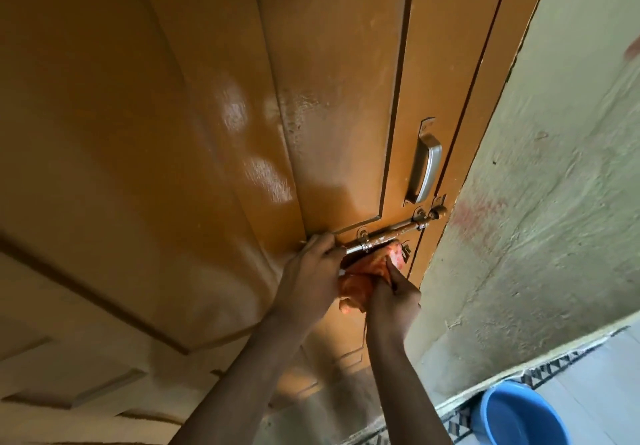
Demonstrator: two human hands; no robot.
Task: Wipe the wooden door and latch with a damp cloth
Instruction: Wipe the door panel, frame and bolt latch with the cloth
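Centre frame, my left hand point(313, 264) grips the latch point(388, 233) end; right hand point(391, 292), fingers clamped on the cloth point(360, 276), should rub under the bolt (slowly).

I am seeing two bare forearms rising from the lower middle of the frame. My left hand point(308, 271) and right hand point(393, 301) are wearing nothing: no sleeves, rings or watch are showing.

The scene is seen from a single wide-angle camera worn on the head, held close to the wooden door point(173, 133) and tilted along its face. The door fills the left and centre of the frame; its straight edges are bowed by the lens. The wall point(554, 202) is taken in at right, and a strip of floor point(602, 375) at the lower right corner.
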